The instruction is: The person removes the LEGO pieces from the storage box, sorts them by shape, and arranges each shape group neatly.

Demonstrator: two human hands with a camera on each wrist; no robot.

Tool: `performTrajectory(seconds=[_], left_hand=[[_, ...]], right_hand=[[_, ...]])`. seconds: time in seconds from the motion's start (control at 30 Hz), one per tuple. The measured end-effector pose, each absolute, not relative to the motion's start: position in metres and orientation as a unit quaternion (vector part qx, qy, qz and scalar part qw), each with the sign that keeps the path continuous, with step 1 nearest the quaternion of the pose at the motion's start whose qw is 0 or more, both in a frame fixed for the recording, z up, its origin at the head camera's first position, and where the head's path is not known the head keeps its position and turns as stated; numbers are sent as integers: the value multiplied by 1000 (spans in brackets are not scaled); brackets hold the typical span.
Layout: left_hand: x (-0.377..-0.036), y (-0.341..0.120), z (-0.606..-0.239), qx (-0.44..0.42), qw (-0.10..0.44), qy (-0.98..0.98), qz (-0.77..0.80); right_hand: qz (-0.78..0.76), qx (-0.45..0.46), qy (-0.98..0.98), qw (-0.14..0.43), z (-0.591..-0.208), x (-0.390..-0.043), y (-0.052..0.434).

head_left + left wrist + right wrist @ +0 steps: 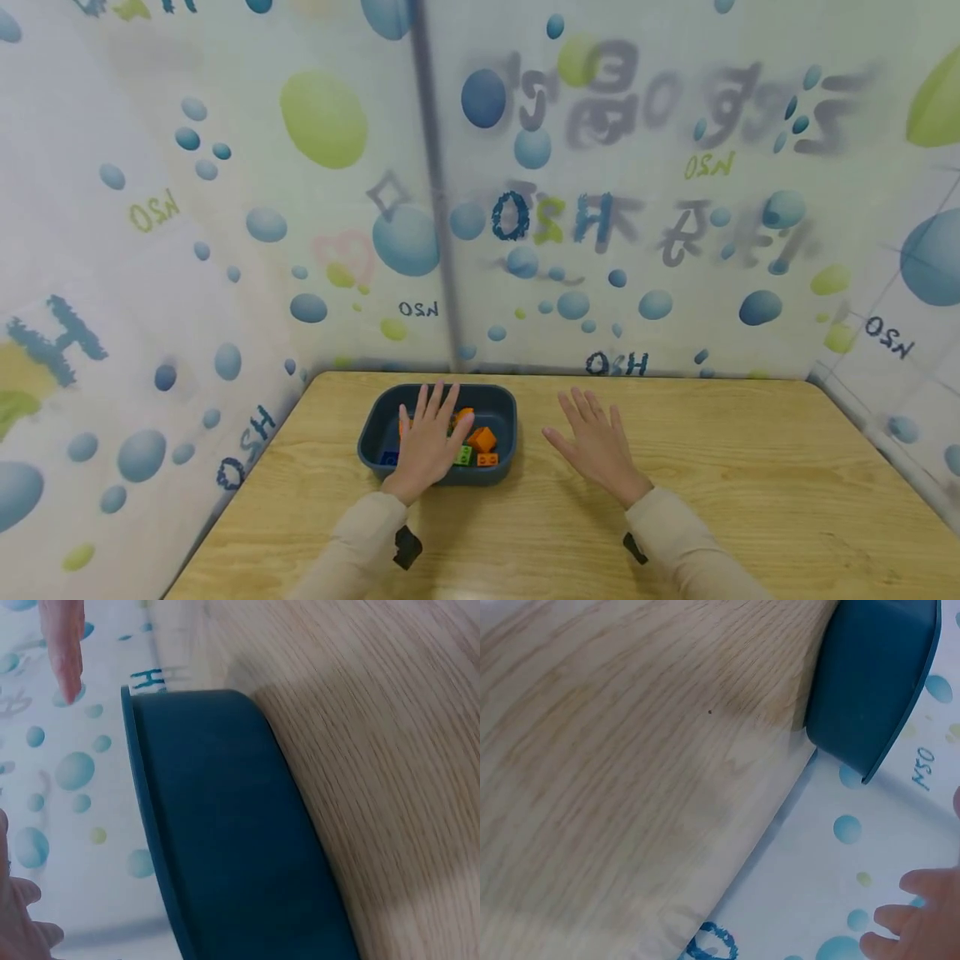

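Left hand (429, 439): raised over the tub, fingers straight and spread, holding nothing. The left wrist view shows its fingers clear of the rim. Right hand (597, 442): raised over the worktop (555, 533) to the right of the tub, fingers likewise apart, grasp empty.

The dark tub (487, 477) stands upright on the left part of the worktop, near its back edge. Inside lie loose toy pieces, among them an orange block (483, 439), a green brick (463, 455) and a blue brick (389, 457); others are hidden behind the left hand.

Hazards, in the inspector's judgement: the left hand masks part of the contents, so a piece could be misjudged or knocked aside. Fingers lowered off-line could catch the rim and tilt the tub. With the right hand well apart from it, nothing steadies the tub; a forward push could slide it towards the back edge. The dark wrist unit (407, 547) beneath the left sleeve (360, 533) could strike the front wall if the forearm drops. Small pieces may slip from a loose pinch.
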State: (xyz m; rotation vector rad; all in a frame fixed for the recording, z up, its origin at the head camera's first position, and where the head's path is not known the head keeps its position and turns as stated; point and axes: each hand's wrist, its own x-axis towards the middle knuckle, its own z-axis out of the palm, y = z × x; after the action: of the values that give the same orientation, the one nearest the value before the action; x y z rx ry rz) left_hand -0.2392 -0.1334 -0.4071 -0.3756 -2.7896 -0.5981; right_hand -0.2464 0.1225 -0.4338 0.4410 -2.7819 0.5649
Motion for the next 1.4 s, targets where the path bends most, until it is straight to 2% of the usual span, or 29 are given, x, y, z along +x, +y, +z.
performTrajectory(seconds=[0.3, 0.7, 1.07, 1.23, 1.4], left_hand=[[-234, -155, -407, -109, 158, -960, -205], [-234, -193, -401, -77, 151, -954, -249], [-230, -217, -410, -58, 177, -951, -247], [-231, -228, -417, -54, 181, -952, -242], [-234, -238, -422, -30, 158, -955, -249]], right_hand=[[202, 182, -957, 98, -426, -250, 110], [244, 226, -938, 94, -421, -255, 94], [233, 244, -934, 113, -415, -269, 79], [299, 254, -917, 65, -414, -276, 71], [335, 298, -894, 23, -414, -285, 62]])
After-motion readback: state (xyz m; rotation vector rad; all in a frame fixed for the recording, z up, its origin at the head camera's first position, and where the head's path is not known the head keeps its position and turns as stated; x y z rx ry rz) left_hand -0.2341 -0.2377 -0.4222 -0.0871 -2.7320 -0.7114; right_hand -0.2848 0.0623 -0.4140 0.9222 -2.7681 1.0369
